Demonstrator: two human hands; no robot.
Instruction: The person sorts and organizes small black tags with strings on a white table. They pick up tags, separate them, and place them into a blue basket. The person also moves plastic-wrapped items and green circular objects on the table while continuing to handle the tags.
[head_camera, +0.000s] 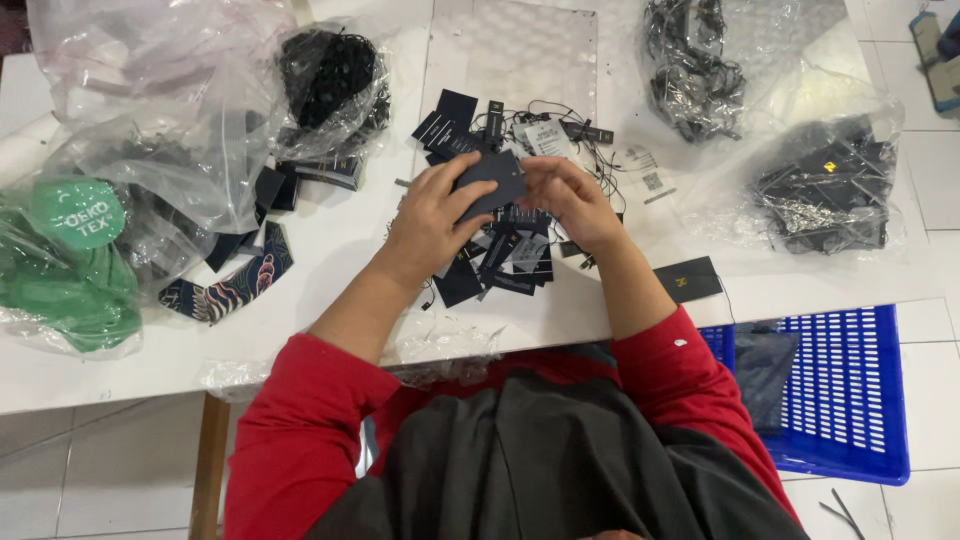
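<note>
My left hand (432, 215) and my right hand (572, 200) meet over the middle of a white table (330, 250). Together they hold a dark rectangular card tag (492, 180), the left gripping its left side, the right pinching its right edge. Under and around the hands lies a loose pile of black card tags with thin strings (505, 255). More tags and cords (530, 130) are scattered just beyond the hands. A single black tag (686, 279) lies to the right of my right forearm.
Clear plastic bags of dark items sit at the far left (190, 160), top middle (330, 80), top right (692, 70) and right (830, 190). Green round labels in plastic (70, 250) lie at the left edge. A patterned strip (235, 285) lies nearby. A blue crate (845, 390) stands on the floor.
</note>
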